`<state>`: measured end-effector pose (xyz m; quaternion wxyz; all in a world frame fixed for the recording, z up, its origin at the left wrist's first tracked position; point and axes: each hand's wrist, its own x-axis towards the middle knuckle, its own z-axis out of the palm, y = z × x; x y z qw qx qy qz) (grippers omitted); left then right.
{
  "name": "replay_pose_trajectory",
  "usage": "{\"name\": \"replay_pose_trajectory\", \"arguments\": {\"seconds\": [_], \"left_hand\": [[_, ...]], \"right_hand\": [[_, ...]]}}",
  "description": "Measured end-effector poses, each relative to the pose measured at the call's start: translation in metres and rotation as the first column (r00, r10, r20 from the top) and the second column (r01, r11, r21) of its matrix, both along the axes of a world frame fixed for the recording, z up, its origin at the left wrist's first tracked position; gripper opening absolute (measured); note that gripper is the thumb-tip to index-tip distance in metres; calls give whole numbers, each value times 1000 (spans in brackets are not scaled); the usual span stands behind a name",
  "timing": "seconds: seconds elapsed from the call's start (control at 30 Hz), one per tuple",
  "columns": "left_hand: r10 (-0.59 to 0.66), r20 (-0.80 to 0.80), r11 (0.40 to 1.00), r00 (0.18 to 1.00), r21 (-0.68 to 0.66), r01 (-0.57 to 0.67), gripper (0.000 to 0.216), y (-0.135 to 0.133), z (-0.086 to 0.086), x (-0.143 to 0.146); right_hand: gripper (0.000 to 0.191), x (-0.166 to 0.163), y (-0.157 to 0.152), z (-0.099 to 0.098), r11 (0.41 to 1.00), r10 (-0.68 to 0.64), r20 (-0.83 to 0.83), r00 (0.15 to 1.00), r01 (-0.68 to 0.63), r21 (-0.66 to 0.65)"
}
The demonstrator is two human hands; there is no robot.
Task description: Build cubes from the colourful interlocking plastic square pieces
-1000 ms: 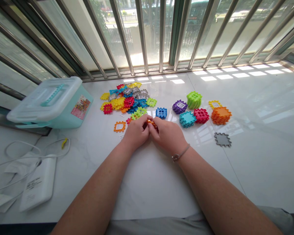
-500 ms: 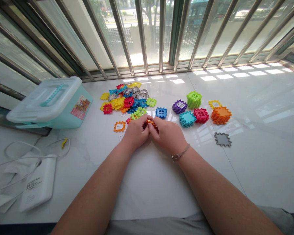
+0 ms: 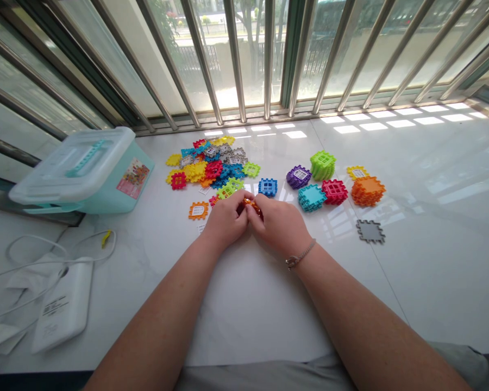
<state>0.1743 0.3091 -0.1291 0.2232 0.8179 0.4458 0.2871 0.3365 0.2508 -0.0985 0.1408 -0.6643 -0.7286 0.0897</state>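
Note:
My left hand [image 3: 228,218] and my right hand [image 3: 277,221] meet at the middle, both closed on an orange building tile [image 3: 252,205]. Fingers cover most of that tile. Just beyond them lies a blue window tile [image 3: 268,187]. Lime green tiles [image 3: 230,188] show past my left hand, at the near side of a mixed pile of colourful tiles [image 3: 195,171]. An orange tile with a white window insert [image 3: 198,210] rests left of my left hand.
To the right stand stacks of purple [image 3: 299,176], lime [image 3: 323,165], turquoise [image 3: 312,197], red [image 3: 334,191] and orange tiles [image 3: 368,191]. A yellow tile [image 3: 357,172] and a grey tile [image 3: 370,231] lie near them. Left are a lidded box [image 3: 106,179], white power bank [image 3: 63,304] and cables. Metal bars [image 3: 235,60] line the window.

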Motion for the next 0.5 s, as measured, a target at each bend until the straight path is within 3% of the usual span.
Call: {"name": "replay_pose_trajectory", "arguments": {"seconds": [0.5], "left_hand": [[-3,-5,1000,1000,-2,3,25,0,0,0]], "right_hand": [[33,0,0,1,1000,6,-3,1000,-6,-16]]}}
